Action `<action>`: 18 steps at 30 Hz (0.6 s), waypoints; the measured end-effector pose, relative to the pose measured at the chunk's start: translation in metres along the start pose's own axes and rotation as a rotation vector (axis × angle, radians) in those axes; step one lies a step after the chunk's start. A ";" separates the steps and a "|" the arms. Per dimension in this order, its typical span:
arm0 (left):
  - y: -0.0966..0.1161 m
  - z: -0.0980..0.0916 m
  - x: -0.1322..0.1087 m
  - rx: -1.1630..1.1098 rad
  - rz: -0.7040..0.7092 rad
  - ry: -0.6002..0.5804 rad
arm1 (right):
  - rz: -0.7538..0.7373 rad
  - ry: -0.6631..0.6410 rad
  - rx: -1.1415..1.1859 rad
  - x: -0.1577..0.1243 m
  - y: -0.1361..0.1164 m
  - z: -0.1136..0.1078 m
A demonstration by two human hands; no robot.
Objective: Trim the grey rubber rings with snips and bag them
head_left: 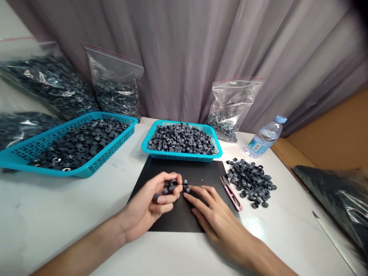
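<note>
Grey rings [171, 188] sat within the half-curled left hand [159, 201]; I held the right hand [209, 206] loosely spread over the black mat [201, 170], beside further rings [186, 188].

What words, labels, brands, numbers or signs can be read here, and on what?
None can be read.
Water bottle: its blue label carries a barcode, but any print is too small and blurred.
No lettering can be made out elsewhere.
</note>
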State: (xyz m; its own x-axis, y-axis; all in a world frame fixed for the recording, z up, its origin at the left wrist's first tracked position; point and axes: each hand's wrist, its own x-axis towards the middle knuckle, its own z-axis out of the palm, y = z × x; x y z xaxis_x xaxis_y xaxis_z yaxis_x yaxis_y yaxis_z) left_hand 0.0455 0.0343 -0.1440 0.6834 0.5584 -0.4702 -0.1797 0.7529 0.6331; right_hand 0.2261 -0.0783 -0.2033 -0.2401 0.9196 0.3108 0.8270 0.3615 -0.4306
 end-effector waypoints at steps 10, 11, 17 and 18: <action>-0.024 0.009 -0.006 0.301 -0.028 -0.015 | -0.043 0.367 0.152 -0.007 0.001 -0.008; -0.031 0.011 -0.006 0.313 -0.050 0.004 | -0.053 0.385 0.151 -0.008 -0.001 -0.010; -0.040 0.011 -0.005 0.261 -0.125 -0.008 | -0.135 0.314 0.207 -0.005 -0.007 -0.014; -0.038 0.010 -0.004 0.255 -0.123 -0.020 | -0.142 0.305 0.218 -0.004 -0.007 -0.014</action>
State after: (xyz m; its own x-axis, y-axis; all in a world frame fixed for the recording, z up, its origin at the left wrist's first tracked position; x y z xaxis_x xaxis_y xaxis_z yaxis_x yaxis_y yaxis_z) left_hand 0.0568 -0.0005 -0.1601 0.7031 0.4593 -0.5429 0.0876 0.7017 0.7071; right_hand 0.2283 -0.0868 -0.1895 -0.1551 0.7826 0.6029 0.6612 0.5357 -0.5252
